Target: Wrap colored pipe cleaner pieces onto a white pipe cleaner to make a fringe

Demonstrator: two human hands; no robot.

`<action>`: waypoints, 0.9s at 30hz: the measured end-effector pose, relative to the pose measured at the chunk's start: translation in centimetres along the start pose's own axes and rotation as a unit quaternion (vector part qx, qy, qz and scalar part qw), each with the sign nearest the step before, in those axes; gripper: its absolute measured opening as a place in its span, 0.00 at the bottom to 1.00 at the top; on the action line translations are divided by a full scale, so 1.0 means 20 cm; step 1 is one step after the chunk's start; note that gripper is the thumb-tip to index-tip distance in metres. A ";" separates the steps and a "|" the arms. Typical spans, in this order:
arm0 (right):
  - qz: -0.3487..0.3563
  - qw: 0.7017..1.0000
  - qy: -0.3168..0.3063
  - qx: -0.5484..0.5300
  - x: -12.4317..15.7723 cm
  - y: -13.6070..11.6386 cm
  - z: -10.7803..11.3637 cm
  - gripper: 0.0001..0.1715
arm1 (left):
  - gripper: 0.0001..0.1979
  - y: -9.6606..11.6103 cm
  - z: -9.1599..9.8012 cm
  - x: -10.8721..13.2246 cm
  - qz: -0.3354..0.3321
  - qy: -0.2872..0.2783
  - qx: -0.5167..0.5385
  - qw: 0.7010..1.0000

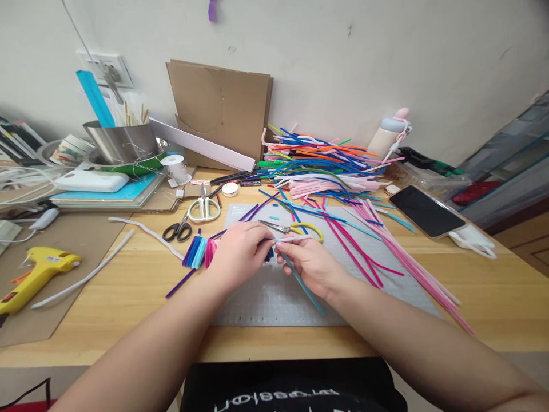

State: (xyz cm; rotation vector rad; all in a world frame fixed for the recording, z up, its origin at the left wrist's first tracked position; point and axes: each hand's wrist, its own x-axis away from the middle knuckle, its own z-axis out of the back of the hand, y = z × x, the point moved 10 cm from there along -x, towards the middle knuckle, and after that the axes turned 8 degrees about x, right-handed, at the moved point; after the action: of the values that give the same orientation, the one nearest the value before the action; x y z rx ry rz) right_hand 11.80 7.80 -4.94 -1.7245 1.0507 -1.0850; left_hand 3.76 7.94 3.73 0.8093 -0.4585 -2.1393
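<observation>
My left hand (pixel 242 252) and my right hand (pixel 315 264) meet over the grey cutting mat, fingertips pinched together. Between them is a light-blue pipe cleaner (pixel 305 287), its long end slanting down toward me from my right fingers. A pale pipe cleaner (pixel 295 237) also passes through this pinch, pointing right. Partly covered by my left hand, a row of tightly folded pipe cleaners (pixel 198 250) in dark blue, light blue and pink extends to the left. How the strands join at my fingertips is too small to tell. Yellow-handled scissors (pixel 315 230) lie just behind my hands.
A big pile of coloured pipe cleaners (pixel 321 163) is heaped against the wall. Pink strands (pixel 403 257) cross the cutting mat (pixel 274 312) at right, near a phone (pixel 426 210). White scissors (pixel 204 210), black scissors (pixel 178 230) and a yellow glue gun (pixel 43 272) lie left.
</observation>
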 end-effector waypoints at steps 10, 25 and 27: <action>0.029 0.999 -0.028 0.024 0.01 -0.07 -0.02 0.12 | 0.10 -0.22 -0.10 0.05 0.240 -0.040 0.288 0.926; 0.100 0.967 0.019 0.233 0.02 -0.14 0.00 0.12 | 0.12 -0.23 -0.16 0.06 0.238 -0.073 0.361 0.899; 0.095 0.968 0.010 0.231 0.02 -0.13 0.00 0.12 | 0.11 -0.22 -0.15 0.05 0.228 -0.074 0.367 0.899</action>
State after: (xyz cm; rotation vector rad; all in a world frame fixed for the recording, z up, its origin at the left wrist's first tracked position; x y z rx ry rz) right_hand 12.45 8.28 -2.36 -1.2200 0.8697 -1.1196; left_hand 2.93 9.76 -1.32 0.8220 -1.4410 -1.5721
